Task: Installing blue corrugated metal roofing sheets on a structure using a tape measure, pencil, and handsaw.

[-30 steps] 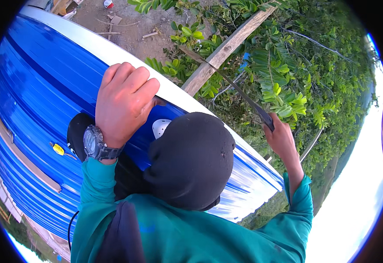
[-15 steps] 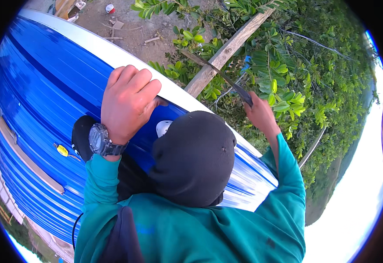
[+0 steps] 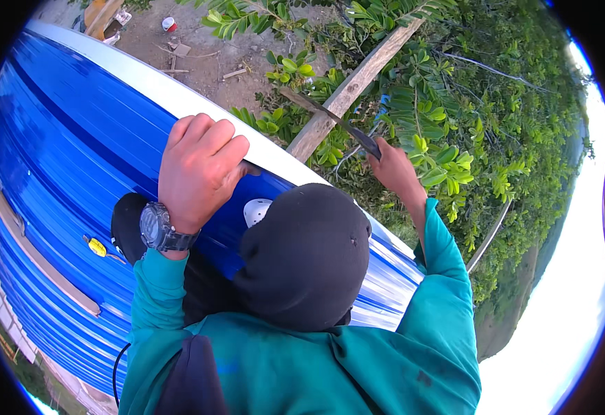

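My right hand (image 3: 394, 167) is closed around the dark handle of a machete (image 3: 344, 126). Its long narrow blade lies across a rough wooden beam (image 3: 352, 88) beyond the roof edge, and the brownish far end shows on the beam's other side. My left hand (image 3: 202, 169), with a black watch (image 3: 158, 225) at the wrist, is curled in a fist at the white edge trim (image 3: 143, 79) of the blue metal roof (image 3: 88, 117). Its fingertips are hidden, so what they grip cannot be made out. A black-covered rounded shape (image 3: 306, 256), seemingly my bent knee, sits between my arms.
Leafy branches (image 3: 468, 138) surround the beam on the right. Down past the trim lies bare ground with a red and white container (image 3: 169, 25). On the roof are a yellow tape measure (image 3: 96, 246) and a long wooden strip (image 3: 46, 256). A white perforated shoe (image 3: 255, 211) shows beside the knee.
My right hand and the machete have shifted a little to the left across the beam. The left hand stays at the roof edge. The whole view has moved slightly.
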